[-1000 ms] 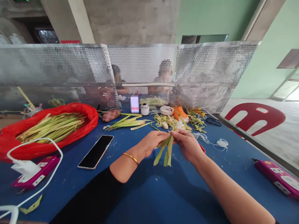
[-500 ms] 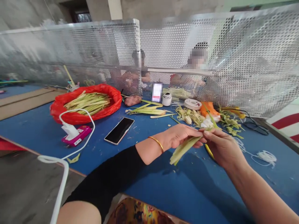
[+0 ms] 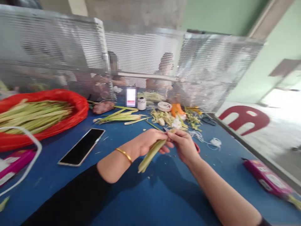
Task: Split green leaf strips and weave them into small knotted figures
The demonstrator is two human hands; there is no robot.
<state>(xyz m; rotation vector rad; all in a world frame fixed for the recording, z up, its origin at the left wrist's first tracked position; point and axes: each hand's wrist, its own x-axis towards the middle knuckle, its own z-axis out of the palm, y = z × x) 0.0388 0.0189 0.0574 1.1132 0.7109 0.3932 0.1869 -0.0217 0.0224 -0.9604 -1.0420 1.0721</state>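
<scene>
A folded pale green leaf [image 3: 152, 154], much like a husk, slants down between my hands over the blue table. My left hand [image 3: 150, 140], with a gold bangle at the wrist, is closed around its upper part, some fingers showing behind it. My right hand [image 3: 184, 145] pinches the leaf's upper end, touching the left fingertips. A thin dark pointed tip [image 3: 166, 129] sticks out at the right fingers, and a red curved piece [image 3: 197, 147] shows beside that palm; whether they are one tool I cannot tell.
Left are a red bag [image 3: 80, 108] of long leaves, a phone [image 3: 82, 147] and a purple power strip [image 3: 18, 163]. Cut leaves [image 3: 122, 116], a tape roll [image 3: 164, 106], scraps [image 3: 162, 117] and white string [image 3: 215, 142] lie beyond my hands. A purple packet [image 3: 268, 177] lies right. People sit behind the perforated screen.
The view has swung right, bringing the purple packet and a red chair back into sight. Both hands keep hold of the leaf. The dark tip and red piece now show by my right hand.
</scene>
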